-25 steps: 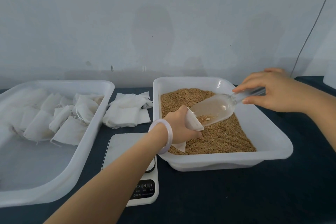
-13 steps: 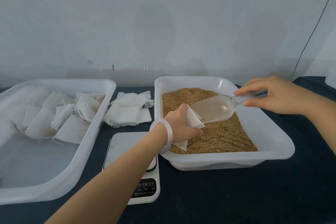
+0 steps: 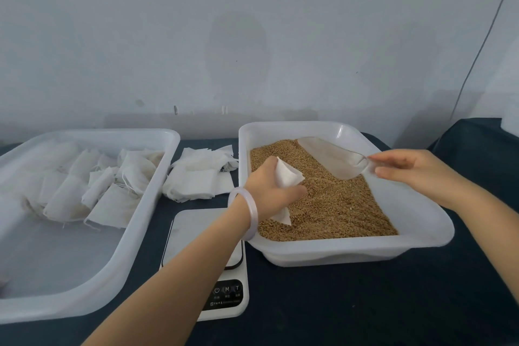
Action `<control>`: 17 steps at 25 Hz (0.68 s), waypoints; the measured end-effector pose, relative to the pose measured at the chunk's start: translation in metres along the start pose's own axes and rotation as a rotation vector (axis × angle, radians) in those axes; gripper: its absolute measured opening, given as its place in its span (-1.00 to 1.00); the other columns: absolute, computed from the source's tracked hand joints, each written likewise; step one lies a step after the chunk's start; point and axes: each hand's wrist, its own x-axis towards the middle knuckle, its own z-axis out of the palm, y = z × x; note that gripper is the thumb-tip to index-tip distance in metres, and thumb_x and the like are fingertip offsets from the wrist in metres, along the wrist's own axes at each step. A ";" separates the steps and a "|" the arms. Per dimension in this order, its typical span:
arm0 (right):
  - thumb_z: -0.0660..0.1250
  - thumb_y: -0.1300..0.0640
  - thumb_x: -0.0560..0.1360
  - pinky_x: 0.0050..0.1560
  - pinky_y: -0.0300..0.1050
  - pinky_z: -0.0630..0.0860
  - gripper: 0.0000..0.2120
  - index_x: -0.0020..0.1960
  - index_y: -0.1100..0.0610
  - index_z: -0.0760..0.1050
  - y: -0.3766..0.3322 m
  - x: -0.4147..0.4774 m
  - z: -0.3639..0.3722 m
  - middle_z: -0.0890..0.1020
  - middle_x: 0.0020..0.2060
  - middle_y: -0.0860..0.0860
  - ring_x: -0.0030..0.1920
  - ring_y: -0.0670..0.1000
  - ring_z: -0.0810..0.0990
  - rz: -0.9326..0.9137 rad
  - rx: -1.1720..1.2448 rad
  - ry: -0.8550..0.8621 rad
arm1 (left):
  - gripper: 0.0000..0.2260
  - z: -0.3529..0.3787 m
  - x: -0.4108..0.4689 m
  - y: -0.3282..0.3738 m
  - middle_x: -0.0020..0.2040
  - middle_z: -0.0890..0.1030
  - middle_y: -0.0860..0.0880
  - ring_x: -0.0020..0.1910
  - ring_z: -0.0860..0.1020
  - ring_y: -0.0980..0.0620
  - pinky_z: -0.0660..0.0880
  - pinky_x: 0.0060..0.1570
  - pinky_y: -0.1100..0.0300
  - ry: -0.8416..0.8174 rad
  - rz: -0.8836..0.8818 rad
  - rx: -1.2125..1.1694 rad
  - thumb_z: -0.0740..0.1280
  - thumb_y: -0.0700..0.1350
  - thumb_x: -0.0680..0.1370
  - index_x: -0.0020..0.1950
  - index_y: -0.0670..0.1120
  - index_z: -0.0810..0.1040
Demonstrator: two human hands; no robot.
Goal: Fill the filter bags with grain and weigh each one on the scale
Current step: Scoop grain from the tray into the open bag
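My left hand [image 3: 269,191] grips a white filter bag [image 3: 288,177] above the brown grain [image 3: 331,205] in the right-hand white tub [image 3: 351,250]. The bag's mouth points up and to the right. My right hand [image 3: 410,171] pinches the handle of a clear plastic scoop [image 3: 328,156], whose bowl lies over the far part of the grain, apart from the bag. The scoop looks empty. A white digital scale [image 3: 196,233] sits in front of the tubs, partly under my left forearm, with nothing on its plate.
A second white tub [image 3: 134,233] on the left holds several white bags [image 3: 92,194]. A loose pile of empty filter bags [image 3: 199,177] lies between the tubs on the dark cloth [image 3: 365,303]. A thin cable [image 3: 477,59] runs down the wall at right.
The scoop has pulled away from the bag's mouth and swung toward the far side of the grain tub. My right hand has moved slightly right. The bag stays in my left hand.
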 end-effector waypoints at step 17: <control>0.42 -0.05 0.42 0.24 -0.01 0.44 -0.59 0.24 -0.01 0.49 -0.012 0.020 0.077 0.57 0.18 -0.07 0.12 -0.07 0.54 0.073 -0.642 -0.231 | -0.72 -0.050 -0.003 0.015 0.20 0.61 0.04 0.11 0.41 -0.02 0.50 -0.03 0.29 -0.248 0.122 -0.773 0.24 -0.05 0.47 0.05 -0.23 0.51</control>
